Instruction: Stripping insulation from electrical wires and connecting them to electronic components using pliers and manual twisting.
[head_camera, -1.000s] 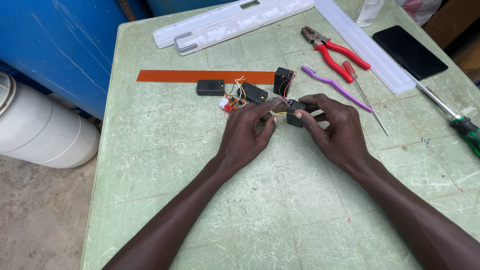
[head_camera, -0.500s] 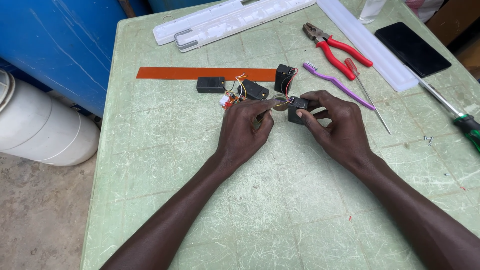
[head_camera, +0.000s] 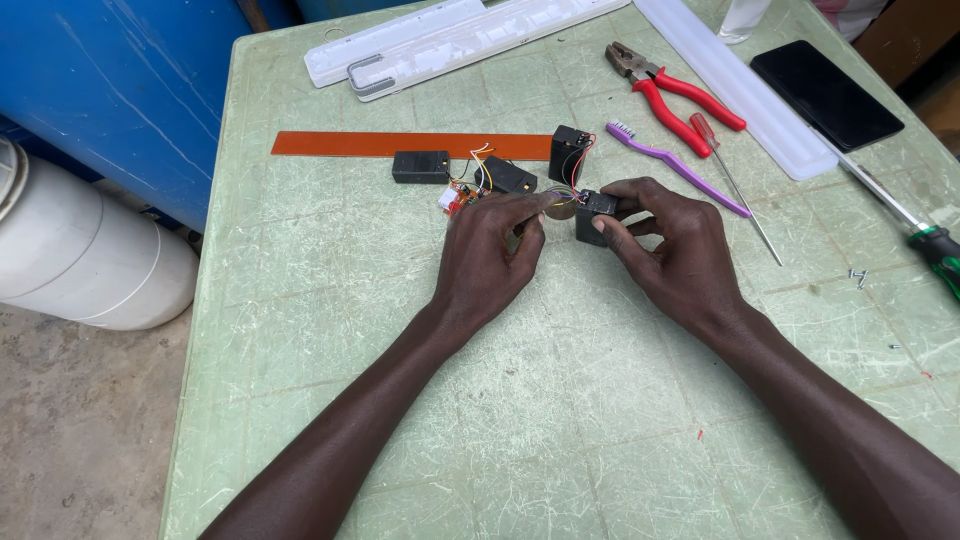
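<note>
On green table (head_camera: 300, 330): right hand (head_camera: 670, 250) pinching small black wired module (head_camera: 592, 215); left hand (head_camera: 495, 255) curled, gripping its wires (head_camera: 560, 195); assembly looks unfinished, other black boxes (head_camera: 420, 166) loose.

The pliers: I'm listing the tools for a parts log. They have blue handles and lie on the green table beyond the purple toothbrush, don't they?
Not quite. The pliers have red handles, not blue, as the head view shows. The rest holds: they lie on the green table, beyond the purple toothbrush.
</note>
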